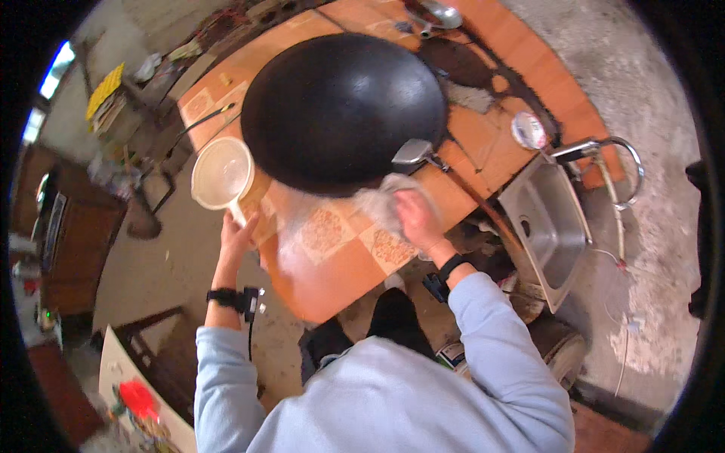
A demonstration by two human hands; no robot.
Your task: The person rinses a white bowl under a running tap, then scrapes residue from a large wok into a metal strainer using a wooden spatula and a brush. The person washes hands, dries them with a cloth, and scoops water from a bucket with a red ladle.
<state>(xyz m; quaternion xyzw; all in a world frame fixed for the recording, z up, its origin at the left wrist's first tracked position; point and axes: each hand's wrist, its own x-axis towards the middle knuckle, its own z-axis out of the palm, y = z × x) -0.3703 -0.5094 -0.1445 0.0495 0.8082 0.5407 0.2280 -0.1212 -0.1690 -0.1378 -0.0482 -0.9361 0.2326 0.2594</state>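
My left hand grips the handle of a cream plastic ladle, held over the left edge of the tiled stove top. A little liquid seems to lie in its bowl. My right hand, blurred, presses a pale cloth onto the tiles just below a large black wok. The wok sits in the stove top, its inside dark and shiny. Across its lower right rim rests the metal blade of a wok spatula, with a long brown handle reaching right. The tiles between my hands look wet.
A stainless steel sink with a curved chrome faucet is on the right. A white bowl stands near the faucet. Fire tongs stick out past the left edge. A metal ladle lies at the back.
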